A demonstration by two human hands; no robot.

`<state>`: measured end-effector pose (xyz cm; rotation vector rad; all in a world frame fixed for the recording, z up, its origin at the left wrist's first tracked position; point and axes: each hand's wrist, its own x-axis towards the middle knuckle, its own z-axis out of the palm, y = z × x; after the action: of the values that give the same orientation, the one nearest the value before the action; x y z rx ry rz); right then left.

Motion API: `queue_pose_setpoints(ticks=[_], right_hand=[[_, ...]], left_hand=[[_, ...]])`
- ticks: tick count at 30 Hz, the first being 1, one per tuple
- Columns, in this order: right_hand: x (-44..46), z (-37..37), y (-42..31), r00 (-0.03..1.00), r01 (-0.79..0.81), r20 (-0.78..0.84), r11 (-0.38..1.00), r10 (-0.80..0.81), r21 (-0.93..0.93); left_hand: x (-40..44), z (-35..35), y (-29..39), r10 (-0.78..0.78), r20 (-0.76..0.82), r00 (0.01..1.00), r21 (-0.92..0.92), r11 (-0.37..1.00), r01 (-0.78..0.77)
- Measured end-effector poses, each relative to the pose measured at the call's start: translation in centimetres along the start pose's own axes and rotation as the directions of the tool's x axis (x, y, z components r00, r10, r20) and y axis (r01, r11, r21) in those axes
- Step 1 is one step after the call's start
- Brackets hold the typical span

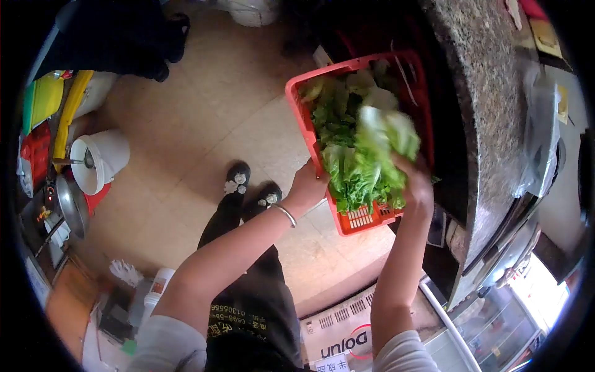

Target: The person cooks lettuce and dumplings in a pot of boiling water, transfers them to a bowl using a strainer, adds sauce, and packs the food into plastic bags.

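Crate at two o'clock — left hand clasps it at eight, seemingly for steadiness, while right hand, at four, grips blurred lettuce.

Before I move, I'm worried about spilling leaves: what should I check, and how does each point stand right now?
1. Left hand on the basket: ok, at its side.
2. Right hand at the lettuce: ok, touching it.
3. Right hand's grip firm: cannot tell, leaves hide the fingertips.
4. Basket supported underneath: cannot tell, hidden from above.
5. Shoes clear of the bucket: ok, well apart.
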<state>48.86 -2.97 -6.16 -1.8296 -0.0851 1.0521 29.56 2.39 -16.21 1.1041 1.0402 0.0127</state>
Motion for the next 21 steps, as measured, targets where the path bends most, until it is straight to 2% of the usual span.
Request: queue_pose_setpoints(ticks=[1, 2, 4, 5, 6, 7, 8, 9, 11, 13, 14, 15, 17, 19, 21], right_hand=[[-1.3, -1.9, 0.8, 0.999, -0.032, -0.036, 0.991, 0.037, 0.131], [-2.6, -3.9, 2.3, 0.998, -0.061, 0.006, 0.947, 0.062, 0.314], [-5.5, -6.2, 4.7, 0.995, -0.067, 0.098, 0.781, 0.007, 0.621], [-6.9, -5.6, 5.2, 0.993, 0.005, 0.066, 0.613, -0.093, 0.79], [-8.0, -5.5, 5.7, 0.994, 0.016, 0.055, 0.609, -0.097, 0.793], [-8.9, -5.7, 6.5, 0.994, -0.104, 0.107, 0.358, 0.01, 0.928], [-9.8, -5.8, 7.6, 0.978, -0.192, 0.186, 0.062, 0.094, 0.979], [-11.9, -5.5, 8.1, 0.989, -0.142, 0.124, 0.256, 0.086, 0.956], [-15.9, -4.7, 9.0, 0.998, -0.041, -0.002, 0.616, 0.069, 0.787], [-19.2, -3.9, 8.8, 0.962, -0.042, -0.131, 0.607, 0.238, 0.793], [-20.6, -3.8, 8.3, 0.947, -0.043, -0.155, 0.589, 0.282, 0.807], [-22.1, -3.7, 7.9, 0.927, -0.041, -0.18, 0.568, 0.329, 0.822], [-24.2, -4.1, 7.7, 0.92, -0.053, -0.182, 0.57, 0.348, 0.82], [-25.8, -4.3, 7.6, 0.916, -0.087, -0.16, 0.57, 0.368, 0.817], [-26.6, -4.2, 7.7, 0.9, -0.026, -0.2, 0.509, 0.386, 0.861]], left_hand=[[-0.1, 0.0, 0.4, -0.006, 0.002, 1.0, -0.011, 1.0, 0.006], [-0.1, -0.1, 0.8, -0.011, 0.004, 1.0, -0.022, 1.0, 0.011], [-0.5, -0.3, 2.7, 0.013, -0.04, 0.999, 0.148, 0.989, -0.007], [-0.4, -0.4, 3.4, 0.016, -0.032, 0.999, 0.15, 0.989, -0.011], [-0.1, -0.5, 3.9, 0.074, -0.049, 0.996, 0.195, 0.979, -0.063], [0.3, -0.5, 4.5, 0.133, -0.062, 0.989, 0.242, 0.964, -0.114], [0.9, -0.2, 4.9, 0.051, -0.074, 0.996, 0.104, 0.994, -0.043], [1.9, -0.5, 5.3, 0.072, -0.065, 0.995, 0.087, 0.994, -0.066], [3.5, -0.2, 6.6, -0.027, -0.073, 0.997, 0.085, 0.996, 0.033], [4.1, -0.3, 9.8, -0.074, -0.066, 0.995, 0.042, 0.996, 0.077], [5.4, -0.6, 10.0, 0.026, 0.015, 1.0, 0.025, 0.999, -0.027], [6.2, -0.3, 11.6, 0.117, -0.023, 0.993, 0.183, 0.977, -0.111], [5.5, 1.1, 15.1, -0.048, -0.035, 0.998, -0.118, 0.992, 0.044], [7.5, 2.7, 15.1, -0.075, 0.0, 0.997, -0.071, 0.995, 0.075], [8.2, 4.4, 15.1, -0.085, 0.019, 0.996, -0.075, 0.993, 0.087]])
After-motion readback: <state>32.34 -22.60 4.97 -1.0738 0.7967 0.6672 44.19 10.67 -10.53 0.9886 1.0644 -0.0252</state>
